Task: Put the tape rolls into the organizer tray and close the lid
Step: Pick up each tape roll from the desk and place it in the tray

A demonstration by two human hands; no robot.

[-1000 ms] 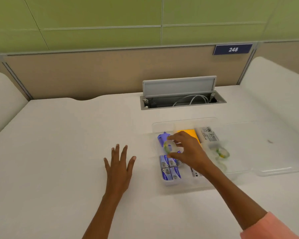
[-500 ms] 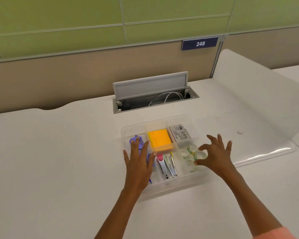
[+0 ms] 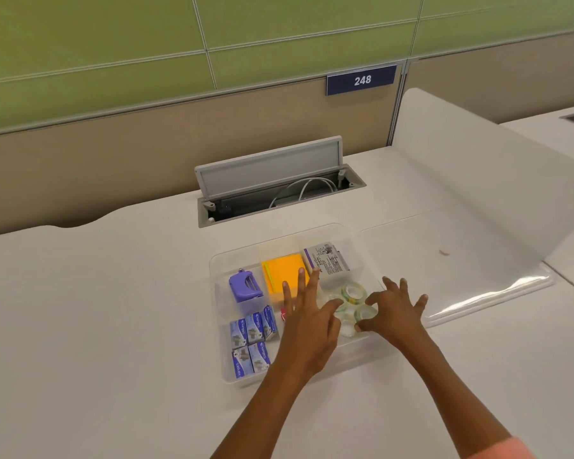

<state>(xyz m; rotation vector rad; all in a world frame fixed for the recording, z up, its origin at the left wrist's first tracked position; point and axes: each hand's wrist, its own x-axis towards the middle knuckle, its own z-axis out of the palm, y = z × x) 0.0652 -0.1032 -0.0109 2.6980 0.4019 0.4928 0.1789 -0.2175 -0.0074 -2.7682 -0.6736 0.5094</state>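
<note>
A clear organizer tray (image 3: 220,264) lies on the white desk, its clear lid (image 3: 461,279) swung open flat to the right. Several clear tape rolls sit in the tray's right compartment, one (image 3: 354,292) at the back. My right hand (image 3: 396,314) reaches in from the right, thumb and forefinger pinched around a tape roll (image 3: 365,315) that rests in that compartment. My left hand (image 3: 307,326) hovers flat over the tray's middle with fingers spread and holds nothing. Its thumb points at the rolls, and it hides the middle compartment.
The tray also holds a purple tool (image 3: 244,288), orange sticky notes (image 3: 279,276), blue staple boxes (image 3: 251,342) and a labelled box (image 3: 327,263). An open cable hatch (image 3: 272,183) sits behind the tray. A raised white divider (image 3: 478,167) borders the desk on the right.
My left hand came off the desk and moved right over the tray's middle. My right hand carried a tape roll from the tray's left side to the right compartment.
</note>
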